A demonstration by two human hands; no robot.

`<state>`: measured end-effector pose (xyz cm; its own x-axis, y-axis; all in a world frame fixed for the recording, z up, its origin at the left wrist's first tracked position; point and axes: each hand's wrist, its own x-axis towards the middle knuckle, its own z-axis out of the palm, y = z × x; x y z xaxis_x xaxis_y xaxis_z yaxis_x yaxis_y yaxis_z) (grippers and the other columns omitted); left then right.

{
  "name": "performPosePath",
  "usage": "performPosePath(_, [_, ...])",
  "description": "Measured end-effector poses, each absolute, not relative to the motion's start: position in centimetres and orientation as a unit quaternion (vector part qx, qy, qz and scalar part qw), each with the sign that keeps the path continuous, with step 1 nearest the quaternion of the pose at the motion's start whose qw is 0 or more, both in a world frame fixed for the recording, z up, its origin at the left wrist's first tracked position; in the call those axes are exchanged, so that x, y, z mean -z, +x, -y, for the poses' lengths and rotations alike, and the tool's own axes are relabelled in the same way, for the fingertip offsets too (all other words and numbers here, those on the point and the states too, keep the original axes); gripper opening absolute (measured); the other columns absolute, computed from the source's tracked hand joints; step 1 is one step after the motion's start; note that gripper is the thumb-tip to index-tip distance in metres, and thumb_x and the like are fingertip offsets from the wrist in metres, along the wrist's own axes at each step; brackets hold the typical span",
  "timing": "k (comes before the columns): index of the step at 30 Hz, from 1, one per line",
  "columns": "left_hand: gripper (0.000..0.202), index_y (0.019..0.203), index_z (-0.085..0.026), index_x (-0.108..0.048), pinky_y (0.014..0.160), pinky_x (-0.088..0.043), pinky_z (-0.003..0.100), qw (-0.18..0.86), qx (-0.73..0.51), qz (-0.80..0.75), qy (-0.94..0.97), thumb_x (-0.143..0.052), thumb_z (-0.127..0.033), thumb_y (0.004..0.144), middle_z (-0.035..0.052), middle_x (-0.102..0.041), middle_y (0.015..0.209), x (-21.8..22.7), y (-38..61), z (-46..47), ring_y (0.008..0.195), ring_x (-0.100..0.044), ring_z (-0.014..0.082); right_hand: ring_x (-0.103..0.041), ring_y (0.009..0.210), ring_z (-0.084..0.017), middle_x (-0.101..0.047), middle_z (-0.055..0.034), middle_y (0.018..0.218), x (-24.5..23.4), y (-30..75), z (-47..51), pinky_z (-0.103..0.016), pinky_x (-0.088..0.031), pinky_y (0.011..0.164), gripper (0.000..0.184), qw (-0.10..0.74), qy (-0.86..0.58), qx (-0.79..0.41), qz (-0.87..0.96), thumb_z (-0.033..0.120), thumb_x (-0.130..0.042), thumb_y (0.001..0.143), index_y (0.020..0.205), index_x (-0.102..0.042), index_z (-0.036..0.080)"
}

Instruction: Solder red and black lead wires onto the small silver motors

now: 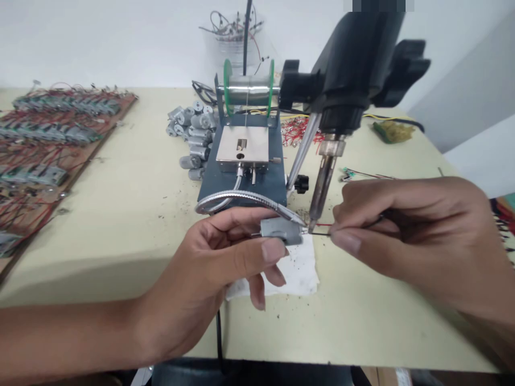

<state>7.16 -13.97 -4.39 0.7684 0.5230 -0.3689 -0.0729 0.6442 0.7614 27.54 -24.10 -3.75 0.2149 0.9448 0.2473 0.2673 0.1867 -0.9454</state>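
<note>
A: Where was the motor (279, 230)?

B: Above the paper (308, 271), one end beside the iron's (324, 177) tip; contact could not be told. The left hand (207, 268) pinched it, thumb in front, fingers behind.

A: And the right hand (406, 230)?

B: Thumb and forefinger pinched a black wire (321, 234) near the tip.

A: Handling?

B: Motor judged light, stiff, rather smooth: best held by its casing, clear of the heat. Wire judged thin, easily bent: best gripped close behind its end.

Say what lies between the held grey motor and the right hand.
In the head view: the soldering iron's tip, a red wire and a black wire, with the metal hose's end nearby.
</note>
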Motion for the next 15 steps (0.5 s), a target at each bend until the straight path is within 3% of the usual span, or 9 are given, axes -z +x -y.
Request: performPosePath(15, [0.019, 0.092, -0.023, -0.083, 0.047, -0.056, 0.012, 0.856, -0.172, -0.307, 0.378, -0.091, -0.017, 0.076, -0.0029, -0.074, 0.070, 4.57, 6.97, 14.02, 0.055, -0.063, 0.0080, -0.033, 0.050, -0.008, -0.045, 0.0046, 0.054, 4.07, 27.50, 24.18, -0.027, -0.025, 0.043, 0.013, 0.552, -0.557, -0.308, 0.539, 0.011, -0.089, 0.077, 0.078, -0.080, 0.021])
